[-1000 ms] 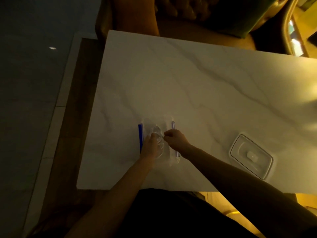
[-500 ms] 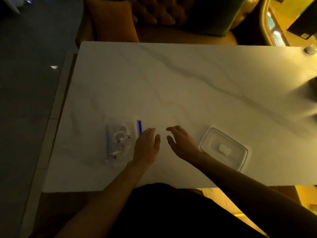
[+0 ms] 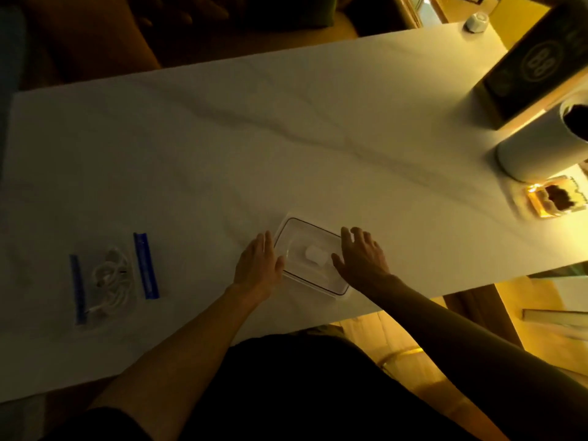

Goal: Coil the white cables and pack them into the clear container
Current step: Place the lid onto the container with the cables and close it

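Both hands (open) flank lid (image 3: 310, 256); container (image 3: 108, 278) long axis near-far.

One head-worn camera looks steeply down, close over the marble table (image 3: 286, 138), near edge lowest.

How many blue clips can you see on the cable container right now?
2. One blue clip runs along the left side of the clear container, the other along its right side, with the white cables between them. No others show; the light is dim.
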